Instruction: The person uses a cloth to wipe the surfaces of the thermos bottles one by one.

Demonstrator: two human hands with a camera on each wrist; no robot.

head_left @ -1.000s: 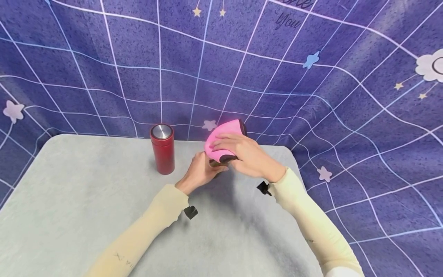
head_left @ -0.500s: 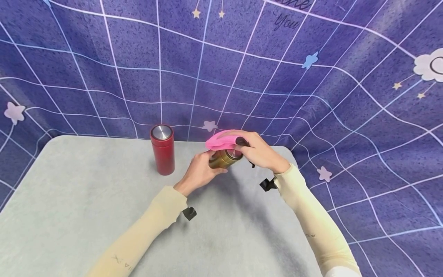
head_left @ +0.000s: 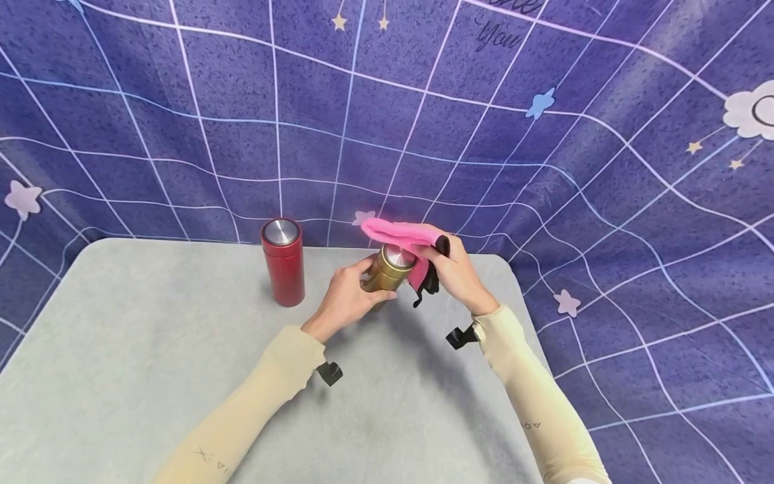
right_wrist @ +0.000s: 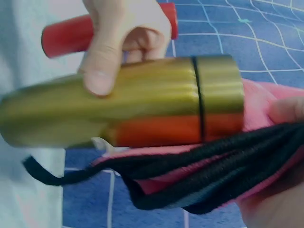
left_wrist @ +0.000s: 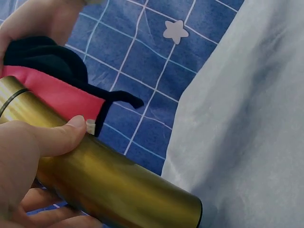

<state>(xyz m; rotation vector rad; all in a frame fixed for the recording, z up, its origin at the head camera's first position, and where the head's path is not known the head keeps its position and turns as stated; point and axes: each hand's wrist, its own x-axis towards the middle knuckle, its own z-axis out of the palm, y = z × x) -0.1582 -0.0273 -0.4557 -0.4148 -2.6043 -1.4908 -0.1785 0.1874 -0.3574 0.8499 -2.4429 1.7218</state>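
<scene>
Left hand (head_left: 345, 296) wraps the gold flask (head_left: 387, 269), steadying it tilted; right hand (head_left: 450, 269) pinches pink cloth (head_left: 396, 232) against its lid side

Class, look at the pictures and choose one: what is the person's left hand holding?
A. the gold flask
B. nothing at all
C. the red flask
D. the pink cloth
A: the left hand is wrapped round the gold flask, while the right hand holds the pink cloth and the red flask stands alone on the table.
</scene>
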